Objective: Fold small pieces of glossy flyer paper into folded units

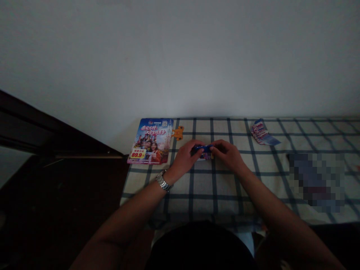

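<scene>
Both hands meet over the middle of the checked cloth on a small folded leaflet [206, 154], blue along its top with a coloured picture below. My left hand [188, 153], with a metal watch [163, 180] on its wrist, pinches the leaflet's left side, thumb on top. On the other side, my right hand [227, 153] grips the right part between thumb and fingers. Left of the hands lies a stack of printed leaflets [152, 140], blue and pink, with a price of 69.9 on the top one. Some fingers are hidden behind the paper.
A checked cloth [225, 198] covers the table, which runs along a plain wall [180, 60]. An orange bear-shaped piece [177, 133] lies beside the stack. Folded leaflets [263, 134] sit fanned at the back right. A pixelated object [316, 182] is at far right.
</scene>
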Motion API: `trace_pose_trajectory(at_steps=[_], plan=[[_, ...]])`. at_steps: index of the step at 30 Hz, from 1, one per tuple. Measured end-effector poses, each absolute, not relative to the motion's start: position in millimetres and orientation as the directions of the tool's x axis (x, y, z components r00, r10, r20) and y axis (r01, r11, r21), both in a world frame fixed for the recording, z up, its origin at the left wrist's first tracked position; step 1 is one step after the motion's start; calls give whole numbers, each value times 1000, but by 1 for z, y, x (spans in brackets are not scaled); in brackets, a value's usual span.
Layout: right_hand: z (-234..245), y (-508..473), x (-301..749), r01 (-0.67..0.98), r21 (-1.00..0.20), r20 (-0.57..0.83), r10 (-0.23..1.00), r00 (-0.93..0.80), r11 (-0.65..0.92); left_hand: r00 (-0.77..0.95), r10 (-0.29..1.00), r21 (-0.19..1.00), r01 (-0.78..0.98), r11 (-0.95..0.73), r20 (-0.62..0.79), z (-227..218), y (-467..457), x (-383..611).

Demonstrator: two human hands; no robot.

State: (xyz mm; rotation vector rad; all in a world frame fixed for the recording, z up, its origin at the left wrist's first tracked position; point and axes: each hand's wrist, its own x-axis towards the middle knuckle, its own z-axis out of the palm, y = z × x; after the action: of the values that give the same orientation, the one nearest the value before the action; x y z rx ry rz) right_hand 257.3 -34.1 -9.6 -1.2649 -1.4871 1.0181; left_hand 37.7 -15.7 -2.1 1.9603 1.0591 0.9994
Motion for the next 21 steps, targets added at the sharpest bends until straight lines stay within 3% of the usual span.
trace_pose_trajectory(at_steps=[21], plan=[[-5, -34, 258, 199, -973, 133, 990, 44, 122, 283, 935, 972, 33, -233, 215, -13, -7, 38]])
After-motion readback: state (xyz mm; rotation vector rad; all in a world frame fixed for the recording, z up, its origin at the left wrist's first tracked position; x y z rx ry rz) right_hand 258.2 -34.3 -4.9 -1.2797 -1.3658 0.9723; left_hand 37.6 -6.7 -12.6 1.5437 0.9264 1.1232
